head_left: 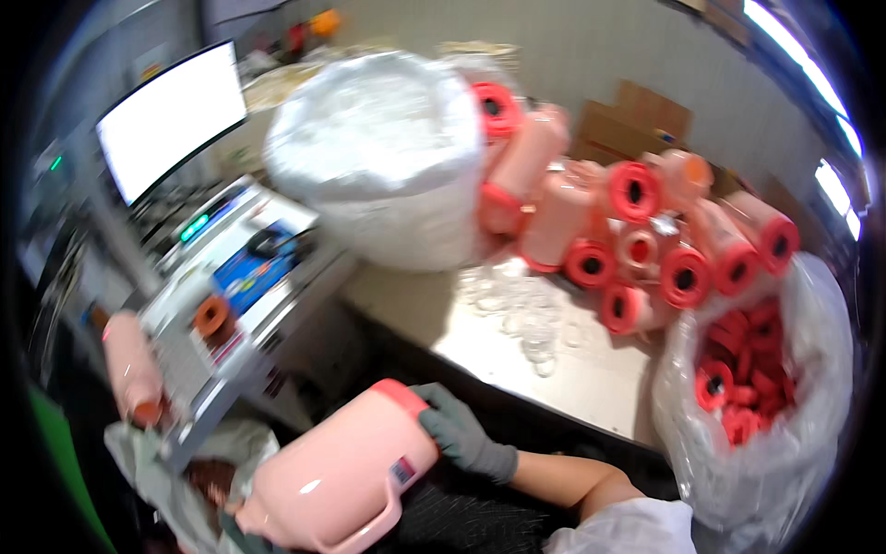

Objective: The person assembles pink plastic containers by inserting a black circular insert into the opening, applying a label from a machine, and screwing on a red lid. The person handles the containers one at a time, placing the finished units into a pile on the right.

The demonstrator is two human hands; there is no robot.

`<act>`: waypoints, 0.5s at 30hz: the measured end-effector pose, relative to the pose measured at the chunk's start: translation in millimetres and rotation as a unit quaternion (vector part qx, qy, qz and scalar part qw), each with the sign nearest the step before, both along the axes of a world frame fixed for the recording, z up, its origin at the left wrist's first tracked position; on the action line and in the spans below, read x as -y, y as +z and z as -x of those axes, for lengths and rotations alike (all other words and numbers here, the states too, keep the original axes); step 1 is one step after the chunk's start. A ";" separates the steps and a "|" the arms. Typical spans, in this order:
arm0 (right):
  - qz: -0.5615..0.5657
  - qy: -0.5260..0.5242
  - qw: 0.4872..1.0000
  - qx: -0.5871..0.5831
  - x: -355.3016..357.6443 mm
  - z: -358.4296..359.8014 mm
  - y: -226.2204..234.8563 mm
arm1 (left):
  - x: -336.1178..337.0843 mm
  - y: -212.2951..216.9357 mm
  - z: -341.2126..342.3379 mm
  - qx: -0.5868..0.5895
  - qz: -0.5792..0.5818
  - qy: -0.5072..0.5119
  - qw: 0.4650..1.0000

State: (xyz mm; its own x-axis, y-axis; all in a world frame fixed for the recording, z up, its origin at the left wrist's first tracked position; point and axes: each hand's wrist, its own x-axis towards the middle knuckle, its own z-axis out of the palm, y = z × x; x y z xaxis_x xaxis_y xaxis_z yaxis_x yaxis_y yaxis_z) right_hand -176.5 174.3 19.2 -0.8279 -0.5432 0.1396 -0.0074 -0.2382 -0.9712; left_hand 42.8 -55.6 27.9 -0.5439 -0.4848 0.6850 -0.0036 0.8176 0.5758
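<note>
A pink vacuum jug point(337, 466) lies tilted across the lower middle, its red-rimmed base up to the right and its handle toward me. My right hand point(461, 432), in a grey glove, is closed on the red base edge. At the jug's other end, low on the left, my left hand point(247, 537) is closed about the neck; the jug covers most of this gloved hand. A small printed label point(402, 470) sits on the jug's side near the base. Just beyond that neck end is an opened bag point(138, 462) with brownish pieces inside.
Several pink jug bodies point(558, 217) are heaped on the pale table point(591, 388), beside clear rings point(540, 337). A large white bag point(369, 222) stands behind; a plastic bag point(738, 489) of red parts stands right. Left are a monitor point(171, 120), a workbench point(295, 217) and another pink jug point(132, 360).
</note>
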 end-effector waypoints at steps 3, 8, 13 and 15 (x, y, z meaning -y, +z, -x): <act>-0.018 -0.004 1.000 0.001 -5.0 21.3 0.0 | -22.0 26.1 36.9 -0.016 0.017 -0.113 0.993; 0.064 -0.040 0.992 0.098 -64.9 37.7 1.8 | -59.1 51.8 83.0 -0.039 0.006 -0.273 0.961; 0.113 -0.349 0.923 -0.118 -209.7 86.0 76.6 | -61.6 62.3 102.5 -0.035 -0.001 -0.341 0.939; 0.194 -0.457 0.834 -0.240 -300.0 88.0 161.2 | -52.0 57.8 110.8 0.016 0.072 -0.320 0.945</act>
State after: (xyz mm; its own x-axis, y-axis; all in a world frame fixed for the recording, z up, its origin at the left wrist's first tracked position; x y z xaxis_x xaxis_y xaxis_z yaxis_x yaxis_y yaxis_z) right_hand -264.5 474.3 180.4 -0.6692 0.4475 0.5932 -0.7243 -0.2148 -0.6551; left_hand -68.0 -3.5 85.7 -0.7156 0.0465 0.6970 0.5023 0.7276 0.4672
